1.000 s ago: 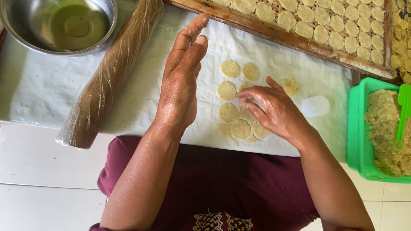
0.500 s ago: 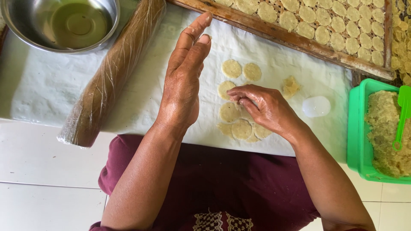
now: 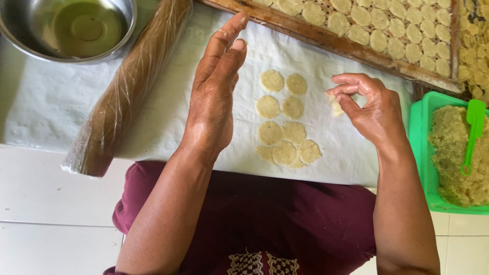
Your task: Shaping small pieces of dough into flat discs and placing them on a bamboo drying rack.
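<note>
Dough discs (image 3: 285, 130) lie flat on the white sheet (image 3: 168, 117), some overlapping | left hand (image 3: 216, 94) hovers open, fingers straight | right hand (image 3: 369, 104) pinches a dough piece (image 3: 335, 105) beside the discs | risk: thin piece may tear or stick to fingertips | tray (image 3: 326, 40) behind.

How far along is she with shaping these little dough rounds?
Done: the wooden drying tray is packed with flattened rounds, and about ten more dough discs lie on the white sheet. In hand: the right hand pinches a small piece of dough, while the left hand is raised flat, empty. Left: the green tub holds plenty of dough mix.
</note>
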